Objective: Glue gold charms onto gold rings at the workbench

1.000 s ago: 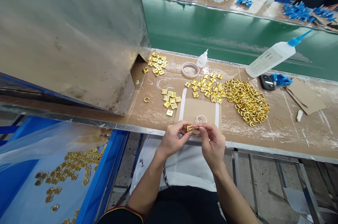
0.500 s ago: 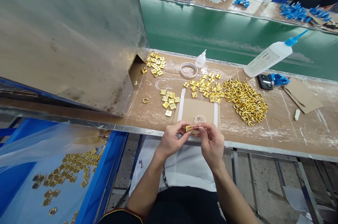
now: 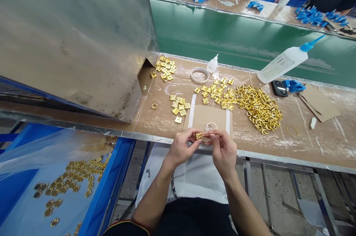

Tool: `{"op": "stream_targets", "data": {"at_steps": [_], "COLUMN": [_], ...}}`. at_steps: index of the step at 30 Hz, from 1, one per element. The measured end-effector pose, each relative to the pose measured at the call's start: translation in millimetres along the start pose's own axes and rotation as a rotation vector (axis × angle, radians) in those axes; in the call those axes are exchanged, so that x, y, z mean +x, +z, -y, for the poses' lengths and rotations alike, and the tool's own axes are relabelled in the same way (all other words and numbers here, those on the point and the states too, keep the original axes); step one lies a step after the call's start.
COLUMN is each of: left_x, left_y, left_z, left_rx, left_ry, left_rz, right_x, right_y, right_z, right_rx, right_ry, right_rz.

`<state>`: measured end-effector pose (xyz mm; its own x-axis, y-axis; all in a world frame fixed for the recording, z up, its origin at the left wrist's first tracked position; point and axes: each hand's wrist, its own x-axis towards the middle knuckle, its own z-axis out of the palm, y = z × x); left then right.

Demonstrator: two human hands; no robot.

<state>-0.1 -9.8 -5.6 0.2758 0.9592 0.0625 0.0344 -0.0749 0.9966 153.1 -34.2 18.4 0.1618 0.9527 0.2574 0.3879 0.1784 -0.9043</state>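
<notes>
Between the fingertips of my left hand (image 3: 182, 146) is a small square gold piece (image 3: 198, 136). My right hand (image 3: 224, 150) pinches a thin, stick-like tool (image 3: 206, 134) whose tip meets the gold piece; its exact kind is too small to make out. Both hands are over the front edge of a cardboard pad (image 3: 208, 115) with white tape strips. A clear ring-shaped item (image 3: 210, 127) lies on the pad just beyond my fingers. Loose square gold pieces (image 3: 179, 107) lie left of the pad, and a heap of gold rings (image 3: 260, 110) lies to its right.
A metal housing (image 3: 83, 43) stands at left. Behind the bench are a tape roll (image 3: 200, 75), a small dropper bottle (image 3: 212, 64) and a large tilted bottle (image 3: 283, 64). A green conveyor (image 3: 222, 35) runs beyond; two people sit across it. A blue bin (image 3: 96, 206) holds gold pieces at lower left.
My hands keep nearly the same pose, with the gold piece and the thin tool still together. The whole view has shifted slightly. Across the conveyor, a person's arm has moved a little.
</notes>
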Motion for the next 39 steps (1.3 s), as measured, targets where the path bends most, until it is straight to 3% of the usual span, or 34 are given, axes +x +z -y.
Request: {"op": "stream_targets", "data": {"at_steps": [39], "left_x": [0.5], "left_y": [-0.4], "left_z": [-1.7], "left_rx": [-0.020], "left_ry": [-0.031], "left_rz": [0.015], "right_x": [0.3], "right_y": [2.6], "right_z": [-4.3], "right_rx": [-0.003], "right_ry": [-0.004], "right_rz": [-0.020]}}
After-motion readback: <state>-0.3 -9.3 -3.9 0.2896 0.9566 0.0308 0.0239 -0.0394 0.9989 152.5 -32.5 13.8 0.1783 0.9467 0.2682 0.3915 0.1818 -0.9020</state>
